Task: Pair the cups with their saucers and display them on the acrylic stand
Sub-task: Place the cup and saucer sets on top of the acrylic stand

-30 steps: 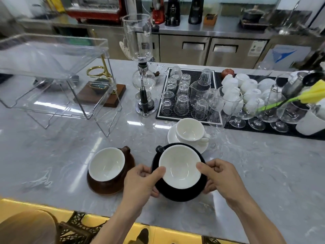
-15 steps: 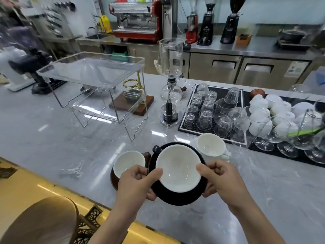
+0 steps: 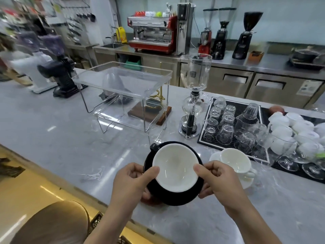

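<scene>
Left hand (image 3: 133,180) and right hand (image 3: 218,180) both grip the black saucer (image 3: 175,198) carrying the black cup (image 3: 175,169). Acrylic stand (image 3: 123,88) stands beyond on the worktop (image 3: 52,131).

Brown cup (image 3: 149,201): almost all hidden under the black saucer (image 3: 175,198) and the left hand (image 3: 133,180); only a small brown part shows.
White saucer (image 3: 213,156): partly covered by the right hand (image 3: 219,182) and by its cup (image 3: 235,160).
Fingers of both hands: they go under the black saucer, not seen there.
Far left shelves (image 3: 21,23): blurred, items not readable.
Wine glasses (image 3: 307,166): cut by the right edge.
Stool (image 3: 52,224): cut by the bottom edge.
</scene>
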A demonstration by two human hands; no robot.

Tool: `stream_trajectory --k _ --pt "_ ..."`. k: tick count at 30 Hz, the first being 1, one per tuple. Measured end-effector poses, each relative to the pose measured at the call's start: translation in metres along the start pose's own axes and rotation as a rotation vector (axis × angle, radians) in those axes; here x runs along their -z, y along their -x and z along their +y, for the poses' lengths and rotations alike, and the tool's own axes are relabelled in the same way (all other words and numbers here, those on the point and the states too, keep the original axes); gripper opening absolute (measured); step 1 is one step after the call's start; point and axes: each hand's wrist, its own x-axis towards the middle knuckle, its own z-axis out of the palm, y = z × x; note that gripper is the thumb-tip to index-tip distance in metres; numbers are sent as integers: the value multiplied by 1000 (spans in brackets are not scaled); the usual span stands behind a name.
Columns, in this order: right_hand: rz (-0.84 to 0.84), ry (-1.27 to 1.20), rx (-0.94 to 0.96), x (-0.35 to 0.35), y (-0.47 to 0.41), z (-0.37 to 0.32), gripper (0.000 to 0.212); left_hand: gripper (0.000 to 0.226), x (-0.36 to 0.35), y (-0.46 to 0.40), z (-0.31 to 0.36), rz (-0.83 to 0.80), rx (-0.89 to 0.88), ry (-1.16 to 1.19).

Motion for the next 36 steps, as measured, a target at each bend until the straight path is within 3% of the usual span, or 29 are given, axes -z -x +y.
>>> stream_trajectory --k 2,6,12,23,36 --pt "2 20 6 -16 -4 -5 42 53 15 -11 1 -1 -10 0" --pt "34 36 3 -52 -11 -15 52 43 45 -31 8 -30 -12 39" --pt "46 65 35 -102 -22 -38 47 62 90 -60 32 -43 -65 56" --pt "88 65 141 -175 -38 -103 53 61 152 -116 94 -120 -178 71" --pt "-43 189 281 -200 -108 -222 64 54 174 -194 209 -134 -305 -73"
